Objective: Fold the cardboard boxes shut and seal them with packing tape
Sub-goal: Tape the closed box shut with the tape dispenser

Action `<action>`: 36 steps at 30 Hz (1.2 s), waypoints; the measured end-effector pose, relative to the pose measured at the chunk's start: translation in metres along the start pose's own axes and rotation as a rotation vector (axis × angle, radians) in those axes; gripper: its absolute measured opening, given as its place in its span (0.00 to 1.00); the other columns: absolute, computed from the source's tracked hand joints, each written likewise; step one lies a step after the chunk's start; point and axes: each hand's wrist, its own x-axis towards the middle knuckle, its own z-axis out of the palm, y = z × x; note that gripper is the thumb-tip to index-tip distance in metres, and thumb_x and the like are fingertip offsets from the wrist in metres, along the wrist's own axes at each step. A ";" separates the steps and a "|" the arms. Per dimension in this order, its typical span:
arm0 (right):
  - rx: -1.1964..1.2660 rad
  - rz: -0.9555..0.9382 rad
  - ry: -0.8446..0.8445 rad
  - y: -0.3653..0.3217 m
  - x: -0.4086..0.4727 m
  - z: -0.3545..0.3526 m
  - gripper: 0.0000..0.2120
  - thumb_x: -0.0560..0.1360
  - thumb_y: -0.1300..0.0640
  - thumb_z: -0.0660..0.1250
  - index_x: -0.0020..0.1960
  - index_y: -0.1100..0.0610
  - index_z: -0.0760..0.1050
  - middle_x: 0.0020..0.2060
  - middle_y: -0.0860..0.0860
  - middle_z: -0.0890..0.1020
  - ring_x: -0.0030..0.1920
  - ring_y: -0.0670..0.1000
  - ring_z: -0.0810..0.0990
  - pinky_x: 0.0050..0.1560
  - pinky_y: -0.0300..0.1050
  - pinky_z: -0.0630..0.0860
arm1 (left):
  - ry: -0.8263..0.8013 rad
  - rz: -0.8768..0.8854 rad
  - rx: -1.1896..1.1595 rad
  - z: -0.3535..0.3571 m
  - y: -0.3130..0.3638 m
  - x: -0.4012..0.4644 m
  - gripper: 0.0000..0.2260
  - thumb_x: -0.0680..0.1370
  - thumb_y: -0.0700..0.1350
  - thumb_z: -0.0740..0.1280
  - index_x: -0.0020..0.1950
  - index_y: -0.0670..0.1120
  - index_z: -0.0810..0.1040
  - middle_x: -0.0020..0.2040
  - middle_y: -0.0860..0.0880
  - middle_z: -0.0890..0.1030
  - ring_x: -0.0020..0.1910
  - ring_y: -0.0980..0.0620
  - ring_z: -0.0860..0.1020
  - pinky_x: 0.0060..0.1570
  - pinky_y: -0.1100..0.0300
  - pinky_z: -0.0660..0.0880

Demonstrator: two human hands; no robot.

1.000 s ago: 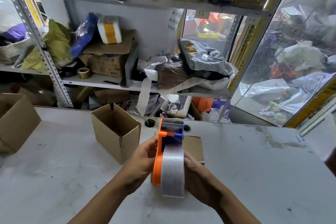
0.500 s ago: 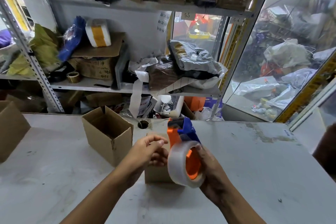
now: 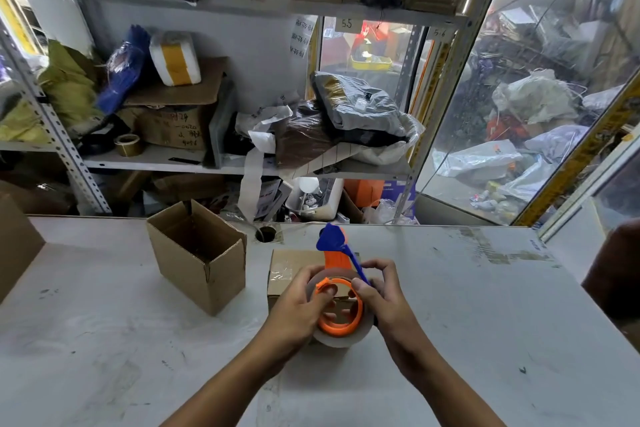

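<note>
A white, scuffed table (image 3: pixel 450 305) is backed by metal shelving (image 3: pixel 207 7) crowded with bags, cartons and a small tape roll (image 3: pixel 128 144). An open box (image 3: pixel 197 255) of plain brown cardboard stands left of centre, flaps up, near the cable hole (image 3: pixel 266 234); the edge of another box (image 3: pixel 15 246) is seen at far left. A small closed box (image 3: pixel 289 274), with glossy tape already across its top, lies at the centre, partly hidden by the hands. Above it a tape dispenser (image 3: pixel 341 308) is held: orange hub, blue blade end, clear roll. The left hand (image 3: pixel 298 308) is curled on the roll's left side, fingers pressed to the hub. The right hand (image 3: pixel 388 302) grips the right side, thumb and forefinger pinching the frame.
</note>
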 end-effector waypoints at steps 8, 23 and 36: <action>0.502 0.111 -0.201 -0.001 0.003 0.000 0.32 0.63 0.44 0.80 0.61 0.60 0.80 0.53 0.61 0.85 0.51 0.57 0.85 0.51 0.50 0.83 | -0.048 -0.041 -0.173 -0.006 0.001 0.007 0.15 0.80 0.36 0.62 0.62 0.49 0.79 0.51 0.47 0.86 0.55 0.48 0.83 0.57 0.54 0.80; 0.245 0.273 0.021 0.023 -0.008 0.013 0.11 0.77 0.53 0.69 0.47 0.63 0.79 0.30 0.59 0.79 0.26 0.54 0.76 0.30 0.44 0.76 | -0.189 0.215 1.246 -0.064 -0.044 0.094 0.48 0.69 0.64 0.73 0.80 0.60 0.46 0.82 0.44 0.47 0.81 0.41 0.46 0.79 0.41 0.51; 0.102 0.354 0.050 0.016 0.020 0.028 0.08 0.80 0.56 0.66 0.49 0.61 0.76 0.31 0.58 0.81 0.26 0.53 0.78 0.30 0.43 0.78 | 0.095 0.290 1.199 -0.043 -0.066 0.084 0.40 0.68 0.68 0.64 0.77 0.57 0.58 0.72 0.44 0.66 0.69 0.41 0.64 0.64 0.46 0.68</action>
